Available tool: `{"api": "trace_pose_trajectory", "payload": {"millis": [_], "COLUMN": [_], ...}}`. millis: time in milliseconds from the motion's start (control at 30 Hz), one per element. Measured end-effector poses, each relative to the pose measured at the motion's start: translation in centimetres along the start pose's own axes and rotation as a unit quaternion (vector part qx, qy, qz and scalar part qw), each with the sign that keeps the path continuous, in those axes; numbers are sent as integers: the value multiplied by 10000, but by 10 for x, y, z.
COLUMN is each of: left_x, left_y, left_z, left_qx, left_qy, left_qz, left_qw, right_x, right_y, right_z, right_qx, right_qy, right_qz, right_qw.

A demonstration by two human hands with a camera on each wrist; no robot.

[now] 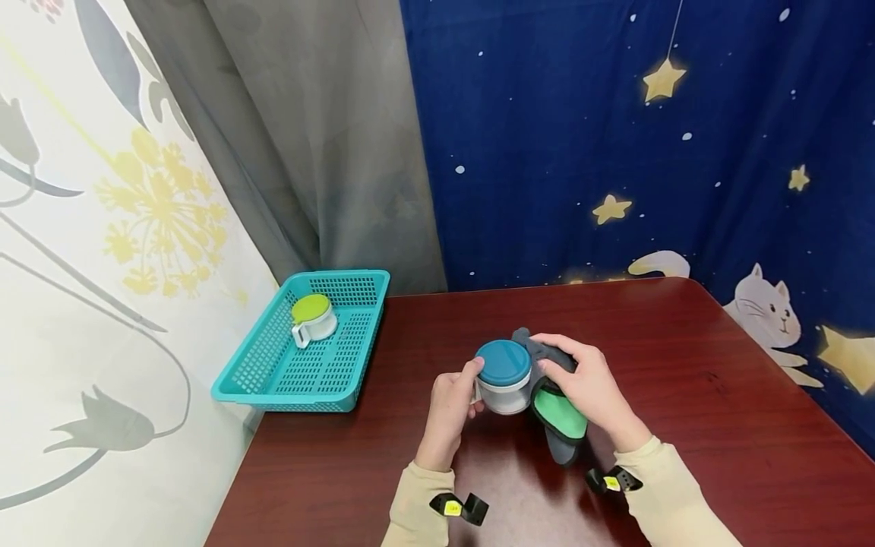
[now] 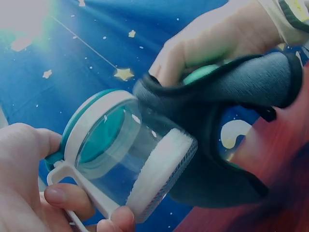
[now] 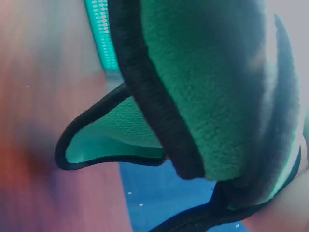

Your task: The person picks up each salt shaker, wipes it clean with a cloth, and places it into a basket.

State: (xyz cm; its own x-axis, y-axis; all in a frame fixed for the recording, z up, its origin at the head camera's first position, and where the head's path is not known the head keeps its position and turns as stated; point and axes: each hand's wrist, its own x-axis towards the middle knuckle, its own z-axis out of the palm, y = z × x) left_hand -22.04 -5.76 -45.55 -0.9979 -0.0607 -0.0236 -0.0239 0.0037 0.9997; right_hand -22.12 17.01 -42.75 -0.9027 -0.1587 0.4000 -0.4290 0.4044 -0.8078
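A seasoning jar with a blue lid, clear wall and white handle stands off the table, held in front of me. My left hand grips it by the handle, thumb at the lid's edge. White granular stuff shows inside the jar in the left wrist view. My right hand holds a cleaning cloth, dark grey on one side and green on the other, with black edging. The cloth lies against the jar's right side. In the right wrist view, the cloth hides most of the right hand.
On the left of the dark red table is a turquoise basket. A second jar with a lime-green lid stands inside it. A blue starry curtain and a grey curtain hang behind the table.
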Motion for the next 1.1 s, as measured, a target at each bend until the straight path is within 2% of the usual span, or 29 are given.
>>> {"api": "trace_pose_trajectory", "payload": {"millis": [100,200,467,700,833,1100], "left_x": [1,2,3,8,10,14], "left_y": [0,0,2,7,7,7], "left_z": [-1,-2,-5,-12,-16,-13], "left_qx": [-95,-140,-305,-305,-249,-173], "left_qy": [-245,-503,-736,-1002,-1116,-1199], "left_qz": [37,35,-81,27,10,5], "left_qw": [9996,9986,9968,9945,9934,9926], "right_x": [1,3,10,9,5,3], "right_y": [-21,-27,8,29,35,39], "right_z": [-7,-12,-10,-2,1,-1], "right_qx": [-74,-187,-241,-686,-876,-1020], "right_qy": [-26,-53,-199,-702,-925,-858], "right_qz": [-128,-282,-224,-90,-82,-146], "right_qw": [9999,9994,9993,9951,9918,9910]}}
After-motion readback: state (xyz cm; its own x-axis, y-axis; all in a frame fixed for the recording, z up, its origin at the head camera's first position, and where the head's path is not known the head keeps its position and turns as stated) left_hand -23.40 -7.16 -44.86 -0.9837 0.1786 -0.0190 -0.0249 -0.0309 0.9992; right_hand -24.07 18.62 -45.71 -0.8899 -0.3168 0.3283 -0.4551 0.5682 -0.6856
